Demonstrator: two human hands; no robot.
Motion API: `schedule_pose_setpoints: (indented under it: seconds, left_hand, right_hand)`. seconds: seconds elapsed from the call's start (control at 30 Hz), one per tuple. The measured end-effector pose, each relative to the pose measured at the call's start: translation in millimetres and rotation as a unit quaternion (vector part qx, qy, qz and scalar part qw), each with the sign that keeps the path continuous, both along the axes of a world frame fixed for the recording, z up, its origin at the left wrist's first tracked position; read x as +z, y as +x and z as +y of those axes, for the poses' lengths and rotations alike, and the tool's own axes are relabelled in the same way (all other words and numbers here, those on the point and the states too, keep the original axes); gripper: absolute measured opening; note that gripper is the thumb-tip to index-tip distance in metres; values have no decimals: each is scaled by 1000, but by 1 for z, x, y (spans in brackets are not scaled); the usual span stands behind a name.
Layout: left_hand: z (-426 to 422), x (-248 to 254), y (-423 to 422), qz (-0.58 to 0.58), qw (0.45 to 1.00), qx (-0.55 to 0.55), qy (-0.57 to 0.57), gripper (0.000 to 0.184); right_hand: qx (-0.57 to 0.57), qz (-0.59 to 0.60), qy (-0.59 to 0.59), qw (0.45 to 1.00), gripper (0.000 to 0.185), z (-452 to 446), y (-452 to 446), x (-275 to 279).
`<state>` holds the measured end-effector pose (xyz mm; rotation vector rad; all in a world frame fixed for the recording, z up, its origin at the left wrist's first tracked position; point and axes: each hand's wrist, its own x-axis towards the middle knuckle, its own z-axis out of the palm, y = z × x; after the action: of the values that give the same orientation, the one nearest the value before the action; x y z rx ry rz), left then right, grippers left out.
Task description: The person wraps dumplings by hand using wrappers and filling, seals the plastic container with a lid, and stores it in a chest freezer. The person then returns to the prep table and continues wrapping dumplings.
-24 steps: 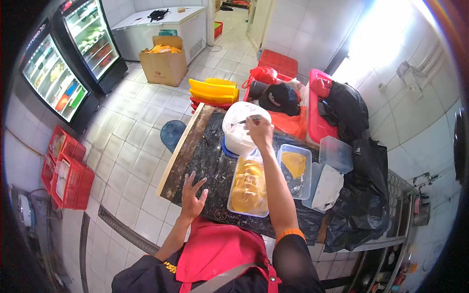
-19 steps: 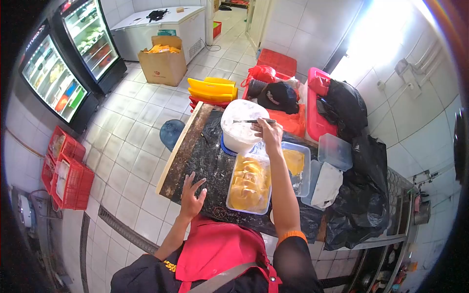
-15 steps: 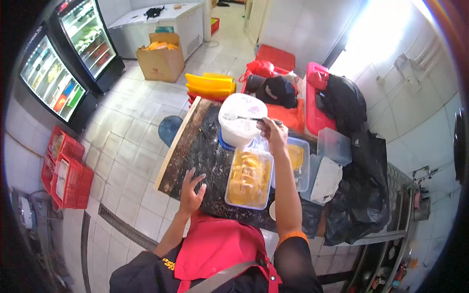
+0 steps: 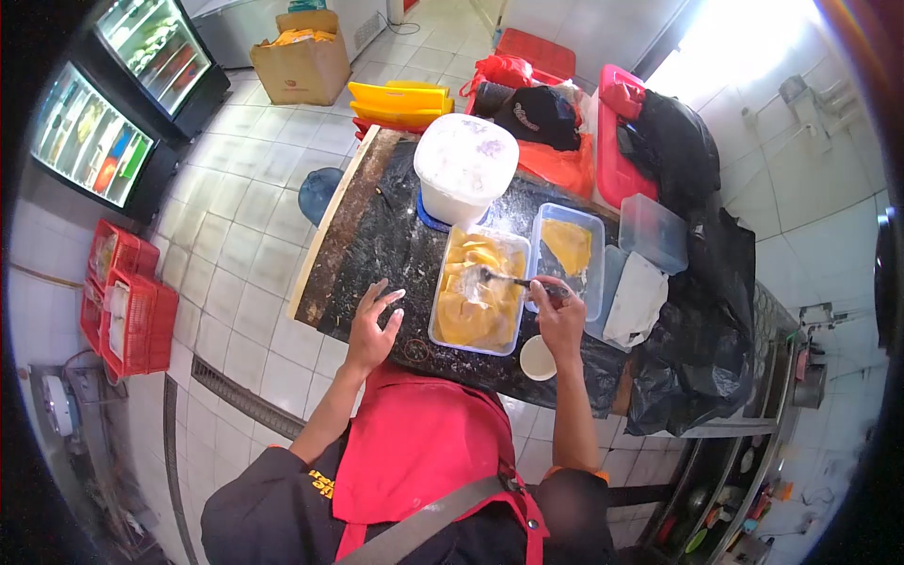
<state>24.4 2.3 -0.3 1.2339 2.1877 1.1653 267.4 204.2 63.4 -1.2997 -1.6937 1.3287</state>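
Observation:
My right hand [image 4: 557, 320] grips a dark-handled spoon [image 4: 508, 280]. The spoon's head is over a clear plastic container [image 4: 435, 325] filled with flat yellow dough pieces [image 4: 471, 315], and white powder lies on top of them. Left of that container my left hand [image 4: 375, 325] hovers with its fingers spread, holding nothing. Just behind the container stands a white tub [image 4: 461, 193] with white powder in its top, on something blue. To the right, a second clear container [image 4: 595, 254] holds a yellow sheet [image 4: 567, 247].
A small round pale bowl [image 4: 538, 358] sits near the table's front edge. Black plastic [image 4: 353, 254] covers the tabletop. Further right are a white cloth-like piece [image 4: 637, 301] and a clear box [image 4: 653, 231]. A black cap [image 4: 541, 118] and red bags lie behind.
My right hand has brought the spoon from the white tub toward me, over the container of yellow dough pieces. White powder now shows on them. The left hand has stayed nearly in place.

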Motion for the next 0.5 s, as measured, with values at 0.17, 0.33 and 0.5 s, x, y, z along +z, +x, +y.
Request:
schedule_pose_setpoints:
  seconds: [0.17,0.33,0.5]
  left_hand:
    - [9,9,-2,8,1000,-11,12,33]
    - [9,5,-4,-8,1000,-5,9,35]
    - [5,7,-9,-9,1000,-11,19,34]
  right_hand:
    - [72,-26,21,997,18,-8,20,2]
    - [43,-75,140,986,20,3,-5,-13]
    - [15,-102,167,981,19,25,-29,5]
